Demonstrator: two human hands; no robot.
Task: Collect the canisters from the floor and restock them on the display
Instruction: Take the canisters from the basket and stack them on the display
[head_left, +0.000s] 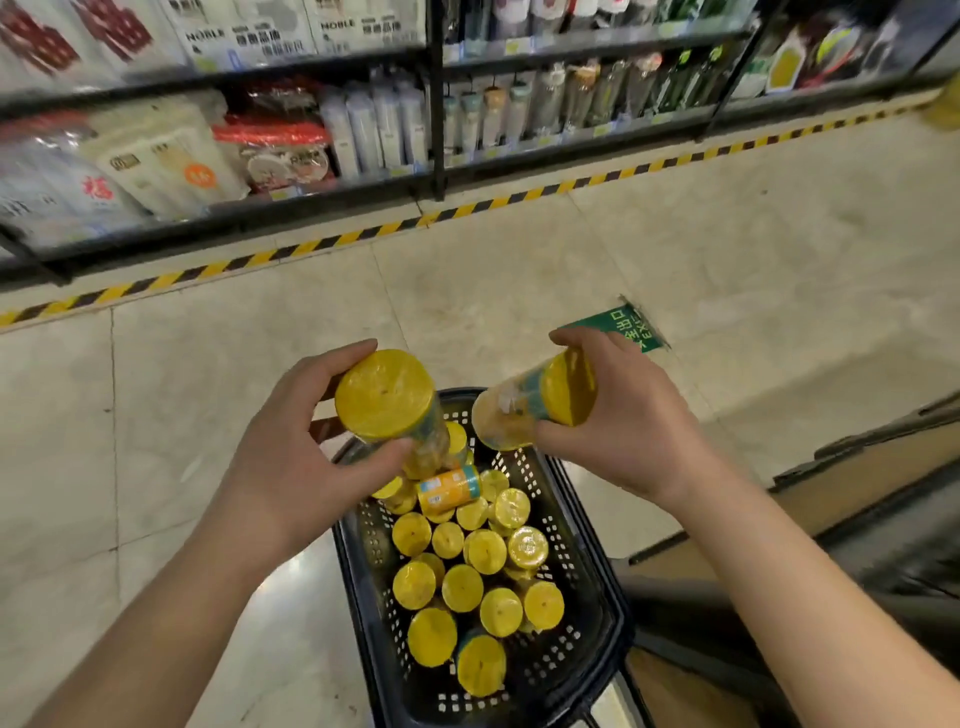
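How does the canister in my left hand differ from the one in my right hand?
The left-hand canister stands upright, lid facing the camera; the right-hand canister is tipped sideways, showing its side. The left hand leaves its lid top bare; the right hand wraps round its canister's lid. Both have yellow lids and teal bands.

Yellow-black tape (467, 208) runs beside stocked shelves (311, 201), green sticker (621, 327) nearby.
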